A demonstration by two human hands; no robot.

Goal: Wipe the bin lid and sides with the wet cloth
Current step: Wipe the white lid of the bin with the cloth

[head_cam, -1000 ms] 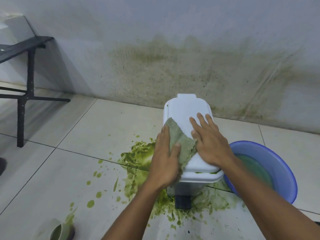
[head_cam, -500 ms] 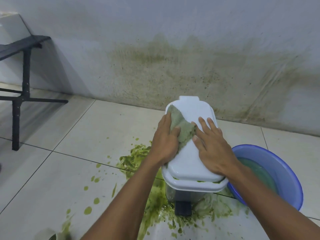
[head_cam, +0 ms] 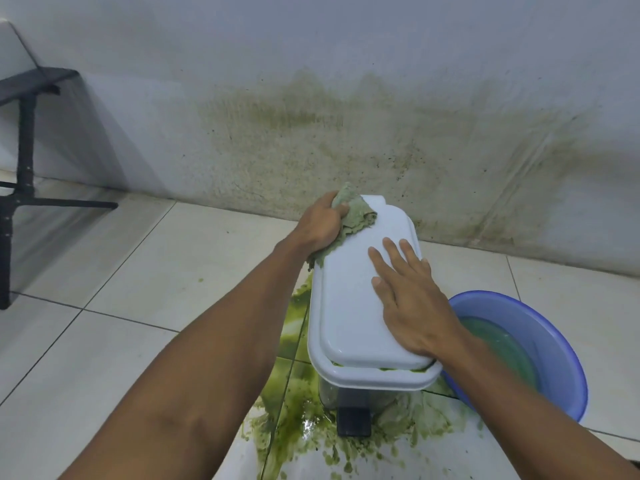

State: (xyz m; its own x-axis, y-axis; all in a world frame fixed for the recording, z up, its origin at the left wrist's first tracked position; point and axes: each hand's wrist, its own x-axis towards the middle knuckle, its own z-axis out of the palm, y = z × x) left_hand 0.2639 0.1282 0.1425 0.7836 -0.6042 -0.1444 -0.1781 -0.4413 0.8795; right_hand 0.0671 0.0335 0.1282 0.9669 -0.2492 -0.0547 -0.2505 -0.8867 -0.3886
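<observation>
A white pedal bin stands on the tiled floor, its flat lid [head_cam: 349, 299] closed and its black pedal [head_cam: 354, 421] facing me. My left hand [head_cam: 322, 224] grips a green-stained wet cloth [head_cam: 353, 218] at the lid's far left corner, near the hinge. My right hand [head_cam: 412, 299] lies flat on the right side of the lid, fingers straight and spread. Green residue shows in the gap under the lid's front edge. The bin's sides are mostly hidden below the lid.
Green slime [head_cam: 294, 431] is splattered on the floor around the bin's base. A blue basin [head_cam: 540, 327] of greenish water sits touching the bin's right side. A stained wall [head_cam: 346, 133] rises just behind. A black metal frame [head_cam: 24, 168] stands at far left.
My left hand has slid the cloth along the lid's left side from the front part to the far corner. My right hand stays flat on the lid. The view has moved closer.
</observation>
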